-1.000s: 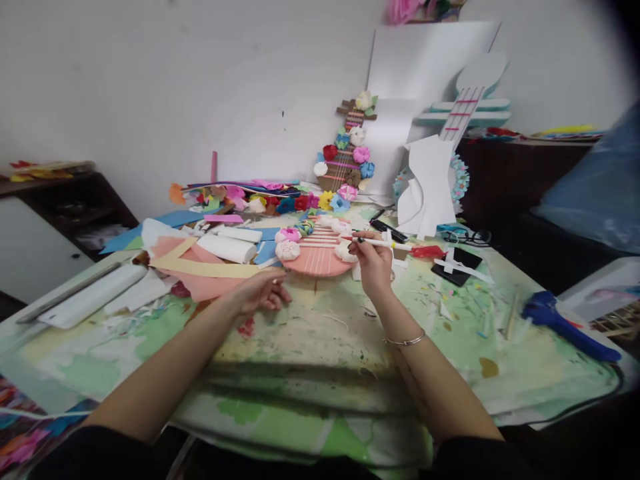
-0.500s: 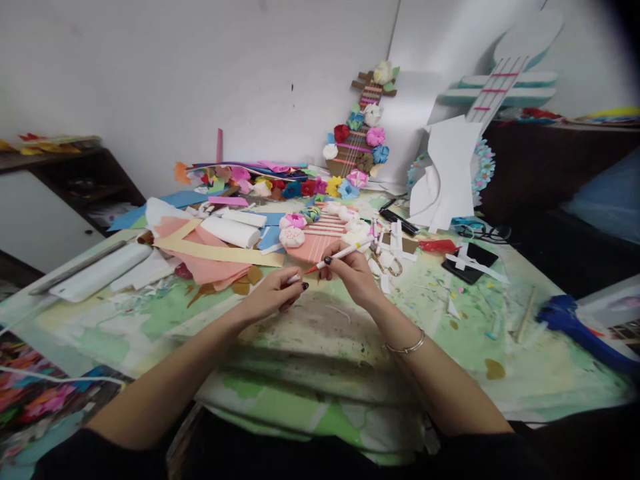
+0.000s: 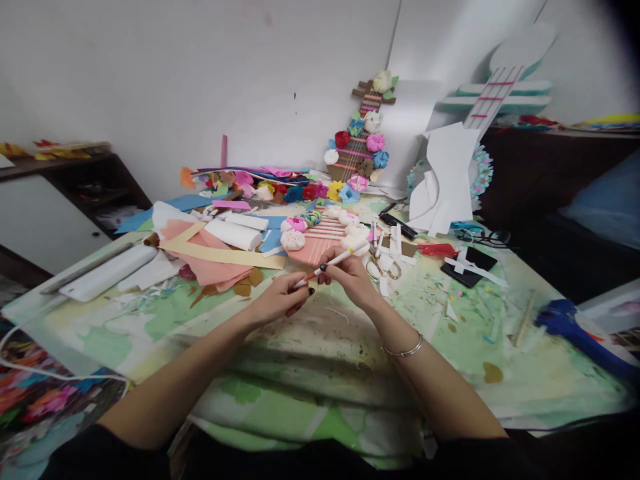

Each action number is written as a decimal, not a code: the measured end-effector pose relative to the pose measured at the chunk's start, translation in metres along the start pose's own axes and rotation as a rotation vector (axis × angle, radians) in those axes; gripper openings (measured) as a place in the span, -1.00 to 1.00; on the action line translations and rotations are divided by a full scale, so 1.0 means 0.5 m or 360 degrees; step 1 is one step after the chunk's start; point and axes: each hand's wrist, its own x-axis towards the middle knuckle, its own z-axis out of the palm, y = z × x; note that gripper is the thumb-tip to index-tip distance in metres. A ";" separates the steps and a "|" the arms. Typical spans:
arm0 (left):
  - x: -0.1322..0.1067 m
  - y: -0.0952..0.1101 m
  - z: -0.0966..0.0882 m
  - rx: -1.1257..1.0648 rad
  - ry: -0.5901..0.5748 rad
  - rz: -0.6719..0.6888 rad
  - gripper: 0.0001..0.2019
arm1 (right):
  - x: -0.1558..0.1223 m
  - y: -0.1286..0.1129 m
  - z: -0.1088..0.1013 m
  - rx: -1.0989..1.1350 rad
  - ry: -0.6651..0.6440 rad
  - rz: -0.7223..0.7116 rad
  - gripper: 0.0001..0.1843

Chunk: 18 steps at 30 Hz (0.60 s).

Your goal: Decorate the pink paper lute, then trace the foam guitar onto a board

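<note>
Between the fingers of my right hand is a slim white pen with a red tip end, slanting down to the left. My left hand pinches a small white piece, perhaps the pen's cap; the fingers hide most of it. The pen's red end meets this piece, and the two hands are nearly touching. Just beyond them lies a pink guitar-shaped craft with pale strings and paper flowers along its sides.
White paper rolls, pink crepe paper and a cream strip lie to the left. Scissors, a black phone-like slab and a blue glue gun are to the right. A brown flowered guitar leans at the back.
My hands have come closer together. The pen's red end, apart from the white piece before, now meets it at my left fingertips. The view has shifted slightly.
</note>
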 end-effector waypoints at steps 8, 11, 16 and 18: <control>0.002 0.003 0.005 -0.0118 -0.0024 0.0003 -0.89 | -0.001 0.003 0.001 -0.0082 -0.0014 0.0018 -0.87; 0.004 0.005 0.007 -0.0138 -0.0025 -0.0002 -0.89 | -0.003 0.006 -0.001 -0.0119 -0.0013 -0.0006 -0.87; 0.006 0.012 0.014 -0.0162 -0.0027 -0.0012 -0.80 | -0.005 0.007 -0.007 -0.0284 -0.0059 -0.0013 -0.83; 0.007 0.015 0.017 -0.0192 -0.0026 -0.0021 -0.76 | -0.006 0.004 -0.008 -0.0289 -0.0062 0.0002 -0.82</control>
